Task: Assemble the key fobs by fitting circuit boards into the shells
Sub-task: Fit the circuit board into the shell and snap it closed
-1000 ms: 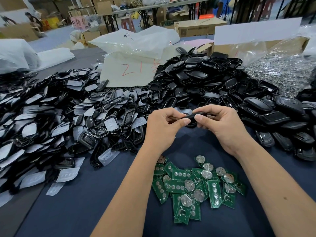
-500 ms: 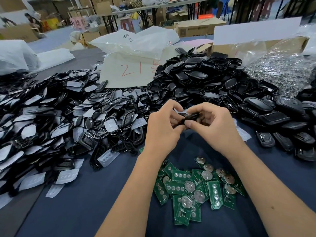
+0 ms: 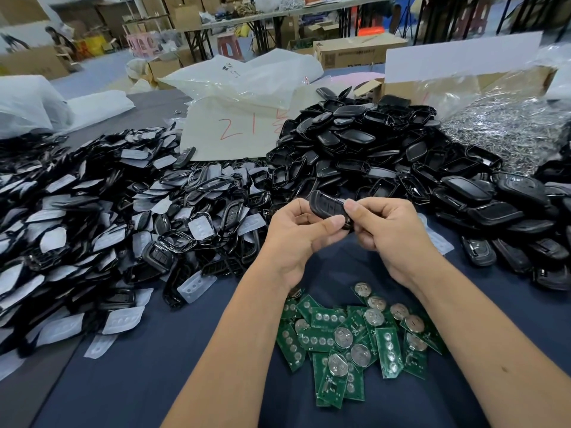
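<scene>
1. Key fob (image 3: 327, 206): glossy black plastic, rounded oblong, tilted with its upper end toward the left. It is held in the air above the dark blue cloth (image 3: 160, 359), pinched between both hands.
2. Left hand (image 3: 298, 234): fingers curled behind the key fob, thumb pressed on its lower edge. Grasping, not released.
3. Right hand (image 3: 391, 234): fingers bent around the right end of the key fob, thumb tip on its top face. Also grasping.
4. Circuit boards (image 3: 355, 344): loose heap just nearer the person than the key fob, lying on the cloth between the forearms. Flat green rectangles, some showing rows of round contact pads, others carrying silver coin cells.
5. Left of the key fob: a broad spread of front shells (image 3: 102, 223), black frames mixed with translucent whitish rubber button pads, overlapping untidily.
6. Beyond the key fob: a mound of back shells (image 3: 361, 149), smooth black, some hollow side up, some showing the domed outer face.
7. Right of the key fob: more black shells (image 3: 500, 211), several looking like closed units; cannot tell for sure.
8. Far right beyond the key fob: a clear plastic bag (image 3: 506, 125) holding small shiny metal pieces, inside a cardboard box.
9. Beyond and left of the back shells: a pale sheet marked "21" in red (image 3: 238, 131), under crinkled clear plastic.
</scene>
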Demonstrator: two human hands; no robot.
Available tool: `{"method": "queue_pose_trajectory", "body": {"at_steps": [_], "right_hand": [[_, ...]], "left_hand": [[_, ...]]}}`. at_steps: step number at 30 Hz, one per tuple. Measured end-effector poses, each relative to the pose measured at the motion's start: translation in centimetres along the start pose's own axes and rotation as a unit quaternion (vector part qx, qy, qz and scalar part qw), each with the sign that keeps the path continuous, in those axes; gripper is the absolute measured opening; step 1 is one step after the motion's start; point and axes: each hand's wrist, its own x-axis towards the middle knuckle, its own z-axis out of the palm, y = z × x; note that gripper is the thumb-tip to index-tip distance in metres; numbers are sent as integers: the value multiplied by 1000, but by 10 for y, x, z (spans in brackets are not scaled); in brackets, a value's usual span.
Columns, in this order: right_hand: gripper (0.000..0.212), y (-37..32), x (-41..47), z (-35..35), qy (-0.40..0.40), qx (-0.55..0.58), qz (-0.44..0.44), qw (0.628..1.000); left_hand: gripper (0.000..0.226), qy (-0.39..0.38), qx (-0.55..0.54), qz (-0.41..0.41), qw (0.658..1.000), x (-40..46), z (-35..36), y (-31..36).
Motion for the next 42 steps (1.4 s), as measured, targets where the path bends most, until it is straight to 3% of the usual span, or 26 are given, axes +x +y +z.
{"method": "queue_pose_trajectory", "body": {"at_steps": [11, 19, 24, 29, 33, 37, 42], "right_hand": [[33, -2, -2, 3, 20, -14, -30, 999], [22, -3, -2, 3, 73, -122, -95, 985], [32, -3, -1, -1, 57, -115, -62, 990], [26, -6, -4, 2, 25, -154, -61, 986], [41, -12, -5, 6, 46, -195, -85, 976], [50, -16, -8, 9, 98, -232, -101, 963], [51, -18, -4, -3, 216, -292, -82, 928]], "left_hand": [[21, 2, -10, -1, 1000, 2, 1, -3], [21, 9, -24, -3, 1000, 6, 1, -3], [28, 14, -44, 7, 999, 5, 0, -2], [30, 34, -6, 29, 999, 5, 2, -5], [31, 51, 6, 45, 998, 5, 4, -5], [34, 61, 73, 79, 992, 5, 15, -14], [32, 36, 263, 144, 953, 19, 42, -21]]}}
